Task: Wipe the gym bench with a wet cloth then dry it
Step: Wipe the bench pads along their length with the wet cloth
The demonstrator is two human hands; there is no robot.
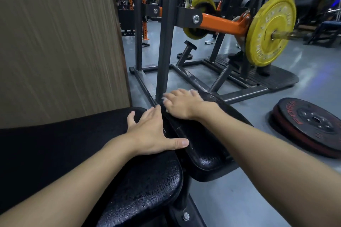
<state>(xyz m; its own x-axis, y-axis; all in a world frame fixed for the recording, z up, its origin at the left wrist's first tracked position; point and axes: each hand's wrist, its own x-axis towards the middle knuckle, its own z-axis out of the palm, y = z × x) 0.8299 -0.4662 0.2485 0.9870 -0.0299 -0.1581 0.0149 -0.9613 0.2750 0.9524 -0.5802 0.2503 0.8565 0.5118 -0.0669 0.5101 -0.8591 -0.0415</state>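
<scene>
So, the gym bench (147,186) is filling the bottom middle, with its near end getting cut off by the frame. The left hand (149,132) is lying flat on it, fingers spread, holding nothing. The right hand (181,104) is pressing farther along, open too, fingertips blurring.

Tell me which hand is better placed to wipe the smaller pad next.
Right. The right hand lies on the smaller pad, at its far end; the left hand rests flat on the larger pad.
</scene>
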